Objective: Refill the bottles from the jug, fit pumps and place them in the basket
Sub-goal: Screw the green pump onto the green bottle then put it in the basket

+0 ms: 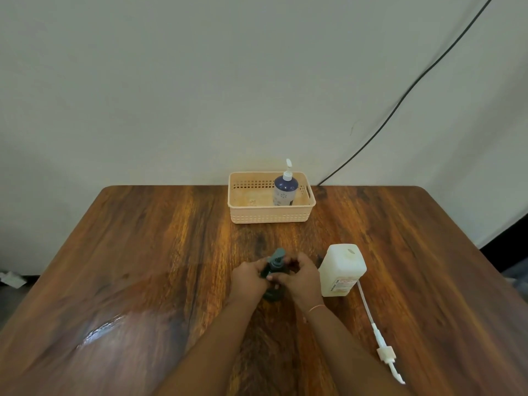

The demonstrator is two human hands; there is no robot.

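A dark bottle [273,294] stands on the wooden table [143,252] near its middle, mostly hidden by my hands. A grey-blue pump [276,257] sits on its top. My left hand [249,277] wraps the bottle's left side. My right hand [300,277] grips around the neck just under the pump. To the right stands a white jug [341,270] with its mouth uncovered. At the back a peach basket [270,214] holds one blue bottle with a white pump [285,190], upright in its right half.
A loose white pump with a long tube [381,338] lies on the table in front of the jug, at the right. A black cable [400,104] runs down the wall to the table's back edge. A wet-looking sheen shows at the front left.
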